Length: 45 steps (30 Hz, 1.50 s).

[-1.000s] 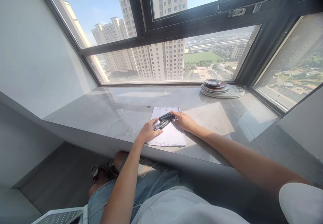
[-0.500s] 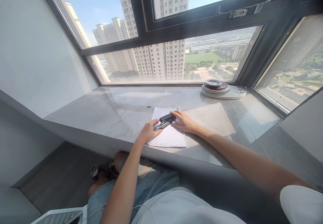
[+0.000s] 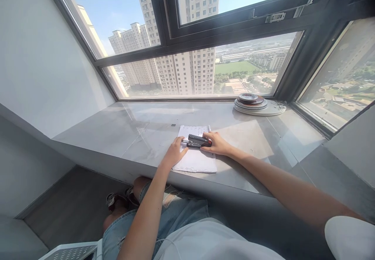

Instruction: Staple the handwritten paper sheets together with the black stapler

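Note:
A black stapler (image 3: 197, 140) lies across white papers (image 3: 195, 162) on the grey sill, its two arms parted in a V toward the left. My right hand (image 3: 216, 143) is wrapped round its right end, where a bit of red shows. Close to the stapler's left end, my left hand (image 3: 175, 151) has its thumb and fingers bent round a small silvery piece (image 3: 184, 143), too small to make out clearly. Behind the papers sits a short dark strip (image 3: 173, 125).
A stack of plates (image 3: 250, 103) stands on the sill at the back right, by the dark window frame (image 3: 190, 41). The sill's front edge runs just before the papers. A white perforated object (image 3: 70, 252) is at the lower left.
The stapler has turned from a slant to nearly level, and its parted arms now show from the side. My right hand has moved slightly down and right, my left hand slightly up.

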Available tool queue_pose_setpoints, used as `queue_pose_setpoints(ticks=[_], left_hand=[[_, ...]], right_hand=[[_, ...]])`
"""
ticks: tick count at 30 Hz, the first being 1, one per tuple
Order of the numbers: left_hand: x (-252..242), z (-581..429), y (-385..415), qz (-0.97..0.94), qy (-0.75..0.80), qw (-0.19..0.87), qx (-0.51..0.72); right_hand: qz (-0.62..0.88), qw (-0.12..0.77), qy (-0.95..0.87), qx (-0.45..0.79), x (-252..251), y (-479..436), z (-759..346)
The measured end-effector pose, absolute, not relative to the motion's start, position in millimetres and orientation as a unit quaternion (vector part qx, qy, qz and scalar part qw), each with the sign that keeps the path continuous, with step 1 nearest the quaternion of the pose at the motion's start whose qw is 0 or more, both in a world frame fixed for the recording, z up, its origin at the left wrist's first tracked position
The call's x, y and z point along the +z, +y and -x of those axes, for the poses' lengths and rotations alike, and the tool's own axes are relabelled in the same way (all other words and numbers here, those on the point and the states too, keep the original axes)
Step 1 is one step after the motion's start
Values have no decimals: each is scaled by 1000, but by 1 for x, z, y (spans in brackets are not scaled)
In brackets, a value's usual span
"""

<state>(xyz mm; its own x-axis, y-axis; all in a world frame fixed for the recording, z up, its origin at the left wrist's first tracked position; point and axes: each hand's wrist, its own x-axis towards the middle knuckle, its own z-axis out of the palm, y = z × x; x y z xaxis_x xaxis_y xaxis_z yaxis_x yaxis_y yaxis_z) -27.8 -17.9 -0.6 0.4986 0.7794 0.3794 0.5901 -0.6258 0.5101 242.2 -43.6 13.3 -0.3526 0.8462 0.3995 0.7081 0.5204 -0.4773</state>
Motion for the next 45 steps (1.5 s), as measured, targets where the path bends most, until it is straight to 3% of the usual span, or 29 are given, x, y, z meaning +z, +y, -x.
queue_pose_setpoints(ticks=[10, 14, 22, 29, 34, 45], left_hand=[[-9, 6, -27, -831, 482, 125, 249], [-7, 2, -32, -840, 460, 159, 242], [-6, 6, -33, -833, 407, 220, 303], [-6, 10, -32, -809, 395, 270, 342], [-4, 13, -33, -815, 413, 259, 313], [10, 15, -39, -816, 435, 262, 277]], right_hand=[[427, 339, -828, 131, 14, -47, -241], [456, 373, -795, 143, 15, -51, -237], [503, 458, -671, 294, 13, -57, -227], [539, 475, -661, 217, 8, -54, -232], [462, 478, -742, 90, 8, -60, -234], [395, 315, -856, -110, 13, -72, -222]])
